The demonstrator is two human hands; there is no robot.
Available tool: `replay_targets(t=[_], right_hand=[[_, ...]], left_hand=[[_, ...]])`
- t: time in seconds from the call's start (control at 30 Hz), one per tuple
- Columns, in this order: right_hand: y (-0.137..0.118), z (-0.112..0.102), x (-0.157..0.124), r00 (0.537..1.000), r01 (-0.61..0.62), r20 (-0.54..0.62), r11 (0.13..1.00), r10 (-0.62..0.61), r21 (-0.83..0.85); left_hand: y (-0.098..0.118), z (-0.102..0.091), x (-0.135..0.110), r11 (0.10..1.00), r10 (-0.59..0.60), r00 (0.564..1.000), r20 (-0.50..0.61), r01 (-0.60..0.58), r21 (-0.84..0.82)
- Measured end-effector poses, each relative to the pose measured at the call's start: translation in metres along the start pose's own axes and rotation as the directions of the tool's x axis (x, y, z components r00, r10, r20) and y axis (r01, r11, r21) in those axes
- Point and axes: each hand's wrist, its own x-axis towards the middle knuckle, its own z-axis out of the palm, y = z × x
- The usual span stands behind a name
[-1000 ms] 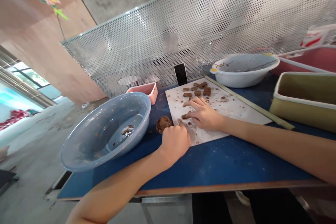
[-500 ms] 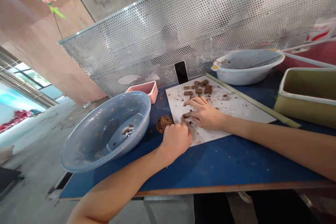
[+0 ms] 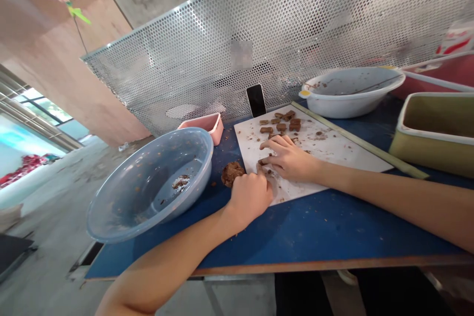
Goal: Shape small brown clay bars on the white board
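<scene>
A small brown piece (image 3: 263,162) lies on the white sheet (image 3: 351,160), near its left edge, at the fingertips of both my hands. My right hand (image 3: 288,159) rests over the sheet with its fingers spread and slightly bent. My left hand (image 3: 251,195) is mostly curled, with one finger stretched to the piece; whether either hand grips it, I cannot tell. Just beside the left hand, a brown lump (image 3: 232,174) sits on the blue table (image 3: 314,237). Farther away are the shaped pieces (image 3: 281,128), the blue basin (image 3: 126,207) and the phone (image 3: 256,100).
</scene>
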Motion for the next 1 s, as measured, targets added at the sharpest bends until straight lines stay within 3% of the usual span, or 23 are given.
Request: replay_targets(t=[0.43, 1.0], right_hand=[[-0.0004, 0.0004, 0.0007, 1.000, 0.023, 0.004, 0.999, -0.024, 0.026], [-0.0008, 0.0006, 0.0003, 1.000, 0.019, -0.019, 0.999, -0.019, 0.039]], left_hand=[[0.0000, 0.0002, 0.0006, 1.000, 0.007, 0.999, -0.039, -0.008, -0.028], [0.0020, -0.0045, -0.0004, 0.999, -0.024, 0.999, 0.026, 0.025, -0.033]])
